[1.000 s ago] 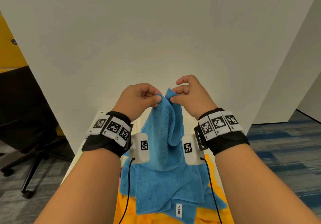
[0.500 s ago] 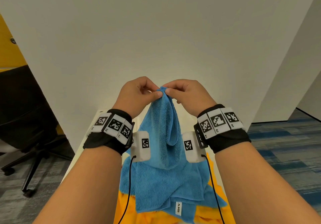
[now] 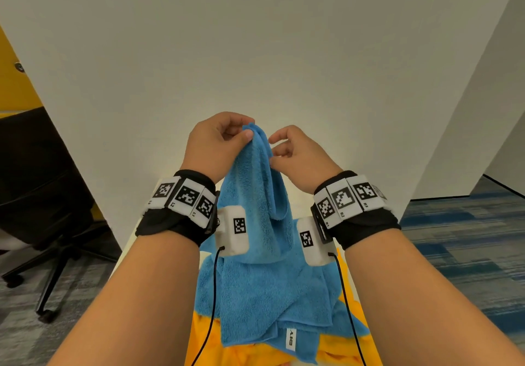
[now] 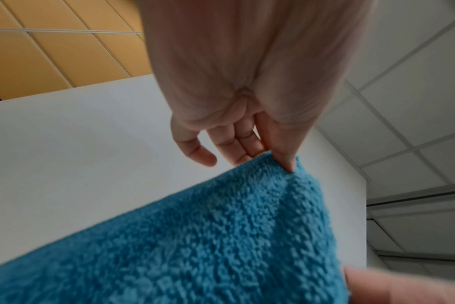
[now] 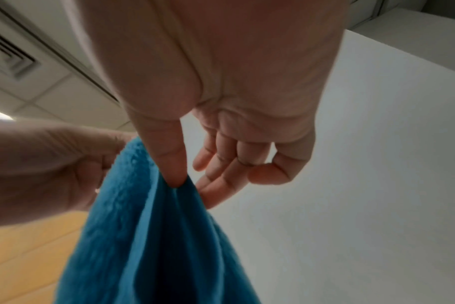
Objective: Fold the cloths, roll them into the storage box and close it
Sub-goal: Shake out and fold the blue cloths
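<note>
both hands (image 3: 218,141) pinch blue cloth (image 3: 255,223), bottom cropped.

My head camera looks forward and down over both my forearms. The 2 wrist cameras sit very near my palms, facing up along my fingers. All 3 views share the blue cloth (image 3: 255,223) top.

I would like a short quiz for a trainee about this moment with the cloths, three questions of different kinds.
1. True or false: the left hand pinches the top of the fluffy blue microfibre cloth.
2. What colour is the cloth lying under the blue one? A green, B orange, C white.
3. Which part of the right hand presses the blue cloth in the right wrist view?

Key: 1 true. 2 B, the orange cloth. 3 the thumb.
</note>
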Available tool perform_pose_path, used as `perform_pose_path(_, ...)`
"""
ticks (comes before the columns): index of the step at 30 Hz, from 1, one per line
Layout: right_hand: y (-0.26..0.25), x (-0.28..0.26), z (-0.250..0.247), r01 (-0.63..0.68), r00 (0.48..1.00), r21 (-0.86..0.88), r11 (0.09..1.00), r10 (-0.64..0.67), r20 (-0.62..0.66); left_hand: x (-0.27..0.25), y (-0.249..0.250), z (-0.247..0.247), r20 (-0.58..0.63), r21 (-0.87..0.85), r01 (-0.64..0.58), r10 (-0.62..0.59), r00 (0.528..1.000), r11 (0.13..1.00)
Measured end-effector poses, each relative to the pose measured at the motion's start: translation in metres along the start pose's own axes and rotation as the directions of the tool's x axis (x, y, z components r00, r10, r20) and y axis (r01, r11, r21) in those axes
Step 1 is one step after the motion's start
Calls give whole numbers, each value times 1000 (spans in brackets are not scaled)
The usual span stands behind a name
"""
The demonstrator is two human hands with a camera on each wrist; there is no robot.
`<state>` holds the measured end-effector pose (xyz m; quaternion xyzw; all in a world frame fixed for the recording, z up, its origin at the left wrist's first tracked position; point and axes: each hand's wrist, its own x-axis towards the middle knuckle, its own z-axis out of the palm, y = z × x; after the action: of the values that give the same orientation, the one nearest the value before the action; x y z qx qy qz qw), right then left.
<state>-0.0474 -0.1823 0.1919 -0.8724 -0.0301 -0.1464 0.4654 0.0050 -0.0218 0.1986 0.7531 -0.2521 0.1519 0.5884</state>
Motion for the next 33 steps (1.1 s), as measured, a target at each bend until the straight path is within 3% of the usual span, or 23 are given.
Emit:
perform_pose_path(3,14,-2,3,-55,997,-136,989,62,47,5,1,-6,-104,8,3,-2,995,1000)
perform_pose_path(8,25,-3,12,5,993,-165,986,15,120,12,0,-18,-234,25,-3,9,972,1000)
perform_pose_path(17,34,-8,28,-12,948,-429,903,147,281,10,2,-19,-217,9,-16,18,976,1000)
perform_pose_path(20,32,-5,16,-28,976,-447,894,121,181,10,-4,-24,-253,35,7,2,967,999)
perform_pose_path(24,22,0,-18,-71,995,-433,899,31,-99,13,-15,-35,-334,56,74,-51,941,996)
perform_pose_path(28,3,5,-43,-2,933,-384,923,-136,-333,13,-21,-35,-331,49,98,-76,941,994)
perform_pose_path(33,-14,5,-54,87,856,-405,910,-277,-437,15,-16,-32,-333,18,81,-70,940,997)
